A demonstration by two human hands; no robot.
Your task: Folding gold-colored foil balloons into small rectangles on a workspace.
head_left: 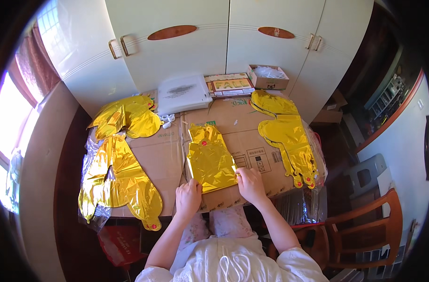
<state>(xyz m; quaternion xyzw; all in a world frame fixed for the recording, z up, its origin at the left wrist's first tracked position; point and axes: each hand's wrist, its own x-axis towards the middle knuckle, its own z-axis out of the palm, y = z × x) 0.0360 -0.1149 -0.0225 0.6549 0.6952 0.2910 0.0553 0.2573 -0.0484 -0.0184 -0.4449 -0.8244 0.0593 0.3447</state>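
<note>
A flat, shiny gold foil balloon (211,162), folded into a rough rectangle with a small red mark near its top, lies on the cardboard in front of me. My left hand (188,197) is closed at its lower left corner. On the lower right edge, my right hand (251,184) pinches the foil. To the left lie more flat gold foil balloons, one at the back (125,116) and one nearer me (120,181). Further gold foil balloons (287,136) lie stacked along the right side, with red marks at their near ends.
Flattened cardboard (165,160) covers the table. Along the back stand a translucent plastic bin (184,94), a flat printed box (231,86) and a small open carton (269,83) with clear plastic inside. White cabinets (177,51) rise behind. A wooden chair (364,225) is at the right.
</note>
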